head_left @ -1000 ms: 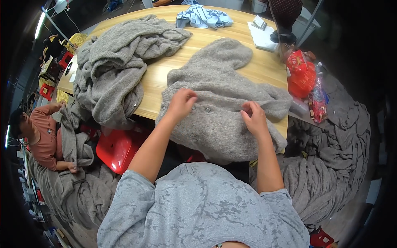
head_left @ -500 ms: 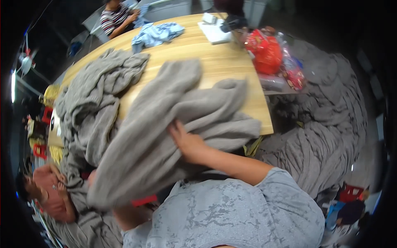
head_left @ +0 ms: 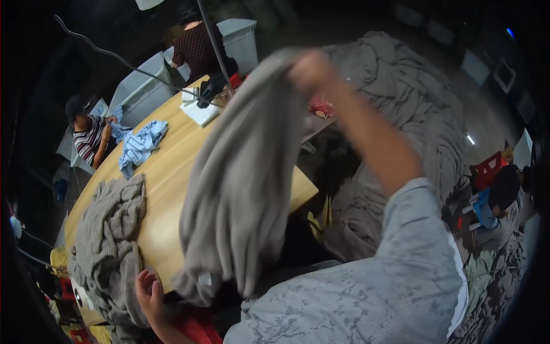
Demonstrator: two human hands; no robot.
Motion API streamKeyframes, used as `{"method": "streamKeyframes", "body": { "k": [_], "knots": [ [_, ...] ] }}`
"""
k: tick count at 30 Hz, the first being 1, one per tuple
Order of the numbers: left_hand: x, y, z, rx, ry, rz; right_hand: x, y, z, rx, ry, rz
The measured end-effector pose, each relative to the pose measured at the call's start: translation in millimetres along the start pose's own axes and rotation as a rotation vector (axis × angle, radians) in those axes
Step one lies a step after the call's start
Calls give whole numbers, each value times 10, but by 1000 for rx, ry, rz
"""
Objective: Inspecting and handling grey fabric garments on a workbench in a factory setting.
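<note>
Raised high over the table's right side, my right hand [head_left: 309,71] is closed on the top of a grey knit garment [head_left: 240,172]. The hand is smeared by motion. The garment hangs down in long folds, its lower end at the table's near edge, where a small white patch [head_left: 205,279] shows on it. My left hand [head_left: 150,295] is low at the left, palm up with slightly curled, parted fingers and nothing in it. Beside it, a heap of grey knitwear [head_left: 109,241] lies along the table's left end and over the edge.
The wooden table [head_left: 166,229] bears a light-blue cloth [head_left: 143,143] and a white pad [head_left: 199,113]. Two people sit beyond it near grey bins [head_left: 143,86]. A huge pile of grey knits [head_left: 401,109] fills the floor at right. A red stool [head_left: 487,171] stands farther right.
My right hand has lifted the garment up and to the right off the table. My left hand, hidden behind the garment before, is now visible and empty. The view has turned rightward.
</note>
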State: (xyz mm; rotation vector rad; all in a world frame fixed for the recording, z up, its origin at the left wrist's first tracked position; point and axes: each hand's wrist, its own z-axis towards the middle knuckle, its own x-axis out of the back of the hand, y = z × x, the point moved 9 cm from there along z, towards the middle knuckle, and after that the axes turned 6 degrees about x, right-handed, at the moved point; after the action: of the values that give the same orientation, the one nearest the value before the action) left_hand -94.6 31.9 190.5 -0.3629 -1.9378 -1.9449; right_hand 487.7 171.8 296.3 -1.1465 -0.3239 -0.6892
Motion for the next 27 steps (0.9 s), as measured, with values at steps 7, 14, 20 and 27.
{"method": "streamKeyframes", "body": {
  "k": [7,14,20,27],
  "knots": [
    [38,-412,4,25,-25,-177,4821,1591,-2418,-219,1742,-149],
    [-236,-182,271,-40,-59,120,3615,3776,-4248,-877,1195,-661],
    [268,-443,575,-298,145,710,1010,4430,-4598,-704,746,-161],
    [1407,-996,771,245,702,993,249,4231,-3693,-755,510,-67]
  ]
}}
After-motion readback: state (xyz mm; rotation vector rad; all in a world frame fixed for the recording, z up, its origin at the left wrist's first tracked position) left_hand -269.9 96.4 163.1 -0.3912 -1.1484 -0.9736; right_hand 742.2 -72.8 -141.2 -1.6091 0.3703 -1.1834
